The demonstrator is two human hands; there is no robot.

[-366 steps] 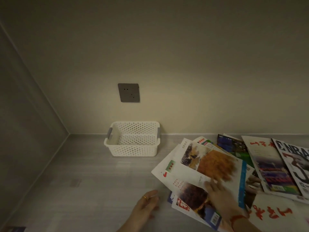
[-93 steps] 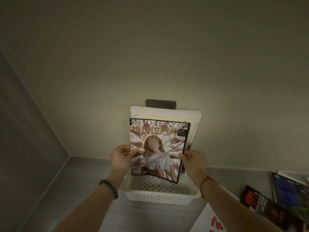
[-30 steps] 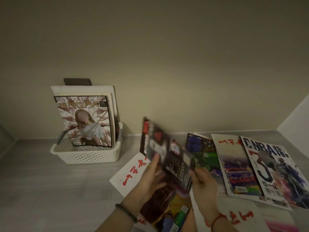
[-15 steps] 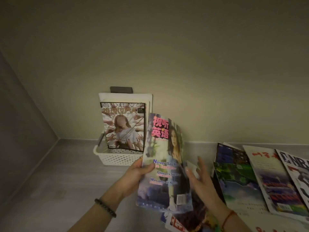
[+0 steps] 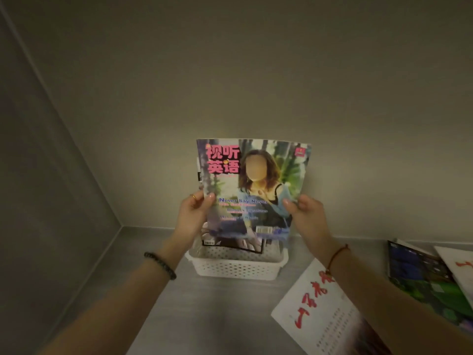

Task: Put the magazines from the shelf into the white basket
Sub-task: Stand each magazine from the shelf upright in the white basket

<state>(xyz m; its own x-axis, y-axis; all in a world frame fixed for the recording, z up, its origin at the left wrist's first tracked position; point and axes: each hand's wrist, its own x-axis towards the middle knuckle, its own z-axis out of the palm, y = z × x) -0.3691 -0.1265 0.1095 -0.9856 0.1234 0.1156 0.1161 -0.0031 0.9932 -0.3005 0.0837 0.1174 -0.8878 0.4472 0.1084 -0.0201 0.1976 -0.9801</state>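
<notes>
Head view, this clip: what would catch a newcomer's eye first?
The colourful magazine with pink title characters, held upright at centre by the left hand and right hand, one on each side edge. Directly below it sits the white basket against the back wall, with another magazine already standing in it. At lower right, more magazines lie flat on the shelf, the nearest a white magazine with red brush lettering.

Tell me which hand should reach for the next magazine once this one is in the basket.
Probably the right hand. The remaining magazines lie on the shelf to the right of the white basket, on that hand's side. The left hand would have to cross over.
</notes>
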